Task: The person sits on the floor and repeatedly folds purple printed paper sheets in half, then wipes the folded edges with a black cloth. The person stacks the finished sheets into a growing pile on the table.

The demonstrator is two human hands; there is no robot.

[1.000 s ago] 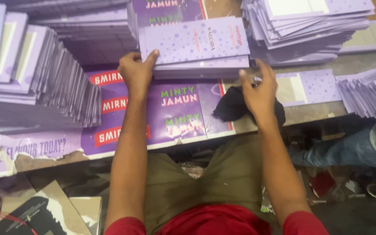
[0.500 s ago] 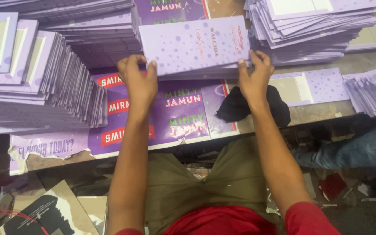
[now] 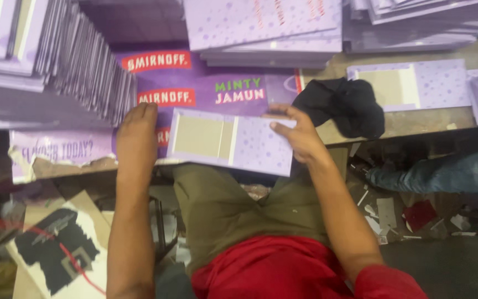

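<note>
Hands at table edge, right hand (image 3: 300, 135) pinching lilac folded card (image 3: 250, 147), left hand (image 3: 136, 130) flat beside it, purple poster (image 3: 222, 91) beneath

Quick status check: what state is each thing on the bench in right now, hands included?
Left hand: flat at the card's left edge.
Right hand: gripping the card's right edge.
Card: lying flat, beige panel up.
Centre stack: flat, neat.
Left stack: fanned, leaning.
Black cloth: crumpled.
Second card: flat, untouched.
Poster: torn at its front edge.
</note>
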